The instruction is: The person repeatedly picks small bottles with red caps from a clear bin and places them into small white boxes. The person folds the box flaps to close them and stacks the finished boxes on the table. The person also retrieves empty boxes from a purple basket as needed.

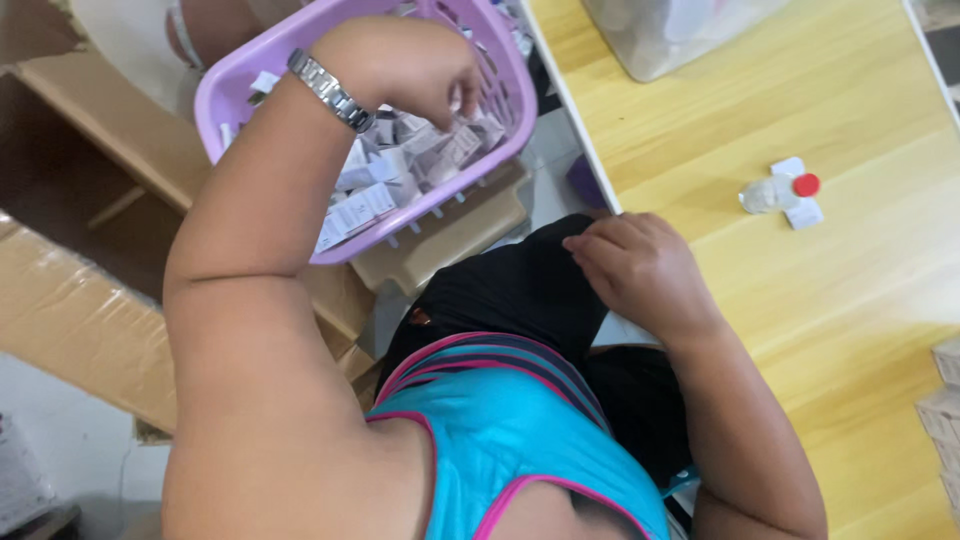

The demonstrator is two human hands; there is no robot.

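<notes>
My left hand (pixel 415 65), with a metal watch on the wrist, reaches into a purple plastic basket (pixel 505 130) at the upper left. Its fingers are bunched and point down onto a pile of several small white boxes (pixel 400 165) that fills the basket. Whether a box is between the fingers is hidden. My right hand (pixel 640 265) lies palm down at the near edge of the yellow wooden table (pixel 780 100), its loosely curled fingertips touching the black cloth (pixel 510 290) on my lap. It holds nothing.
A small clear bottle with a red cap (pixel 778 192) lies on the table beside small white boxes. A clear plastic container (pixel 680 35) stands at the table's far edge. The basket rests on a beige stool (pixel 450 245). Brown cardboard boxes (pixel 70 310) stand on the left.
</notes>
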